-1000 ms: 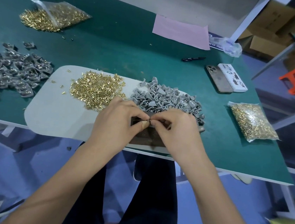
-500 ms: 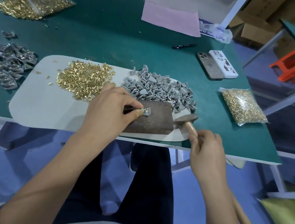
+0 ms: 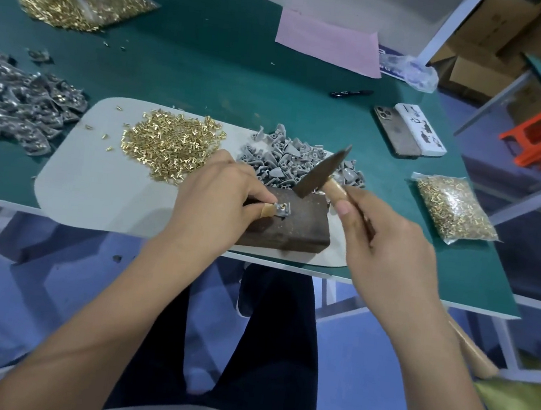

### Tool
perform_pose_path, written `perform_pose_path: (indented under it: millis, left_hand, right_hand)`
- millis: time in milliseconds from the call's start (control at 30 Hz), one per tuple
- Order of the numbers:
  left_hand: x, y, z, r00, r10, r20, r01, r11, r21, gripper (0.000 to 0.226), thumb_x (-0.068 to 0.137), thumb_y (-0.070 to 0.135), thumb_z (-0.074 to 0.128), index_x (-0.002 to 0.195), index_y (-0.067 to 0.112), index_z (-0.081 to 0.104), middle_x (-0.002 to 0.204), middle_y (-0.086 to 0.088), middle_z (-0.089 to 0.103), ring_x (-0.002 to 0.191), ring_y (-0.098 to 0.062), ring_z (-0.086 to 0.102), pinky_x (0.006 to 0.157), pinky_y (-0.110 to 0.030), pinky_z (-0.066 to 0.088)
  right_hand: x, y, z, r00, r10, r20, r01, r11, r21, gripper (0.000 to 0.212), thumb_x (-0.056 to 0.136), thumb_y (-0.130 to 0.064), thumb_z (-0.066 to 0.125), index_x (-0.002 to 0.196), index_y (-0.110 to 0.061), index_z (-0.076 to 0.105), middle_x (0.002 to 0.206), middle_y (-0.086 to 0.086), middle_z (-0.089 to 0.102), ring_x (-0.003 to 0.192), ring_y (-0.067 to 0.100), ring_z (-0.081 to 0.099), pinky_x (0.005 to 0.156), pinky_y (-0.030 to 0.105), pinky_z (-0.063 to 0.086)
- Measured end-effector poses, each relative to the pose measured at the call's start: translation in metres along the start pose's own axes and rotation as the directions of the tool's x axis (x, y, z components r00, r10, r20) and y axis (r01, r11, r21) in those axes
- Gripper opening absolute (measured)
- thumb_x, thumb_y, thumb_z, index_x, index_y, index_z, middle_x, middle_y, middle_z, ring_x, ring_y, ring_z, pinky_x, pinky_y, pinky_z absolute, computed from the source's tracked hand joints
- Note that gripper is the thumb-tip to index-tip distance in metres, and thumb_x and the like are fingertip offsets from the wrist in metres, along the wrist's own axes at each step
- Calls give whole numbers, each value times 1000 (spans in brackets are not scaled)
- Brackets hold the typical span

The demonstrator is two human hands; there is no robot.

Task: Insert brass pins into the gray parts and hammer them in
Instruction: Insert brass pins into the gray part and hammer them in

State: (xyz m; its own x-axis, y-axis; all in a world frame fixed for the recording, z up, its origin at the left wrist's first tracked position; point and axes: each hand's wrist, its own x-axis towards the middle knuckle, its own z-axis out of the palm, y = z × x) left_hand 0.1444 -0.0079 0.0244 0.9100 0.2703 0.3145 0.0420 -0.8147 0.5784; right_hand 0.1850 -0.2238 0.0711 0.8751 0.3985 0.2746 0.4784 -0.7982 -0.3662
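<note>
My left hand [image 3: 215, 205] pinches one gray part [image 3: 282, 210] between thumb and forefinger, grip closed on it, and holds it flat on the dark metal block [image 3: 297, 228] at centre frame. A brass pin shows in the part. My right hand [image 3: 388, 252] has a closed grip on the wooden handle of the hammer [image 3: 321, 177]; the hammer head is raised above the block, tilted, just right of the part and not touching it. The block rests on a pale mat [image 3: 95, 191] at the near edge of the green bench [image 3: 211, 63]. On the mat, behind the block, lie a heap of loose brass pins [image 3: 168, 142] and, to its right, a heap of gray parts [image 3: 287, 159].
</note>
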Motion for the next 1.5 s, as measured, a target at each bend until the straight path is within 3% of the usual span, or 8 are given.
perform_pose_path:
  millis: [200,633,767,900,1033,1133,1400,1500]
  left_hand:
    - [1,-1,-1,1000,-16,17,15,999,31,15,76,49,80,90,43,78,81,18,68,81,-2,29,54,-23,26]
    - [1,0,-2,999,-40,32,40,999,19,13,77,52,77,89,45,77,81,20,66,84,-5,35,58,-28,29]
    - [1,1,-4,998,-35,49,32,998,59,17,77,54,76,92,45,77,83,20,66,83,-3,32,57,-28,26]
    - [2,2,-4,998,-33,62,29,998,52,16,77,55,75,91,46,76,85,22,67,83,-2,31,55,-20,23]
    - [2,2,-5,998,-21,65,16,997,78,18,78,57,74,92,45,77,85,21,67,84,-5,34,55,-26,26]
    - [2,2,-5,998,-30,62,26,998,63,16,78,55,75,91,45,77,84,22,67,82,-5,34,54,-23,26]
    - [3,0,-5,998,-23,65,18,997,73,15,77,55,75,90,46,76,85,22,67,86,-4,37,54,-23,26]
    - [4,0,-5,998,-11,58,6,997,80,16,77,54,76,90,45,77,85,21,68,86,-6,38,55,-21,25]
  right_hand:
    - [-4,-9,8,994,7,109,-7,1000,-3,26,104,-54,39,124,-48,55,62,-13,51,63,20,48,57,35,43]
    - [-13,-8,10,992,80,-95,-66,987,144,34,106,-54,40,134,-47,59,69,-15,59,58,10,48,55,30,44]
    - [-14,-11,12,1000,14,16,-12,998,-62,28,104,-54,40,130,-52,50,61,-12,53,63,24,54,56,34,45]
    - [-14,-6,13,991,85,-99,-74,991,113,30,105,-53,42,131,-50,56,85,-10,73,75,18,66,63,37,53]
    - [-12,-3,14,999,46,-7,-47,998,-39,24,104,-55,40,126,-57,49,67,-11,63,68,23,62,57,34,48]
    - [-13,-3,15,986,100,-132,-75,980,186,32,105,-52,43,133,-50,58,79,-21,67,66,10,60,59,28,47]
    - [-19,-5,21,979,103,-177,-59,970,236,31,106,-48,46,134,-48,58,78,-15,67,61,12,56,55,31,45]
    - [-19,-9,22,997,70,-41,-68,997,49,33,102,-56,37,132,-55,50,66,-14,58,65,17,58,56,32,43]
